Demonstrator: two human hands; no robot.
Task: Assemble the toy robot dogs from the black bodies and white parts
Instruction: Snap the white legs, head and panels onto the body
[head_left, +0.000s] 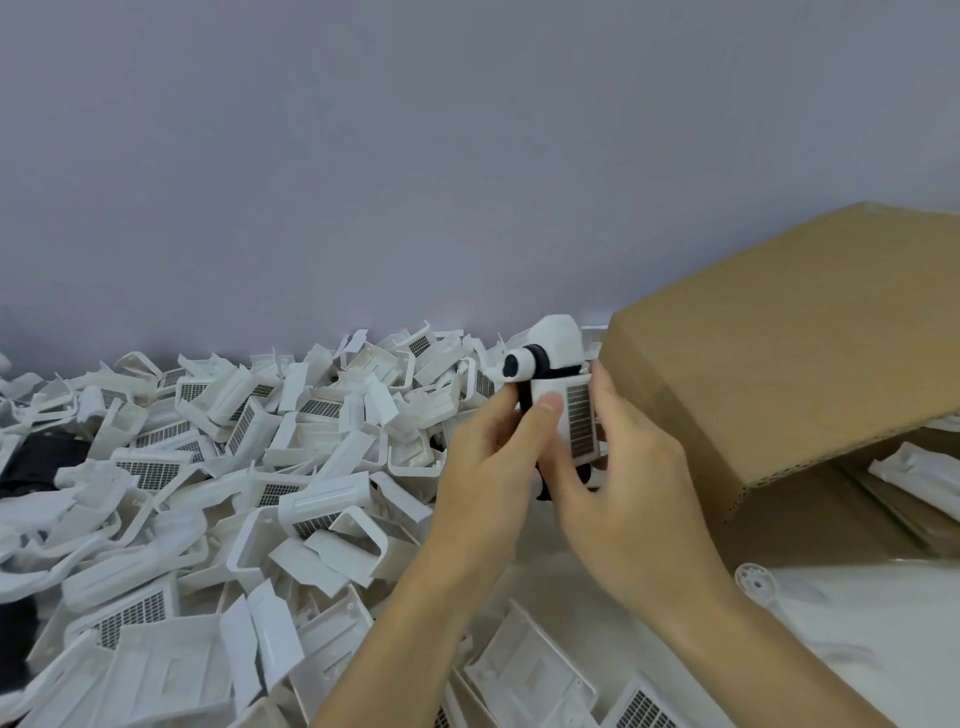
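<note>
Both my hands hold one toy robot dog upright above the table, right of centre. It has a black body, a white head with a round eye at the top, and a white shell with a grey grille. My left hand grips its left side, thumb pressed on the white shell. My right hand wraps round its right side and bottom. A large heap of loose white shell parts covers the table to the left. Black bodies show at the far left edge.
A brown cardboard box lies on its side close on the right, its open mouth holding more white parts. A pale wall rises behind the heap. White panels lie near the front edge, and a small white wheel-like piece sits below the box.
</note>
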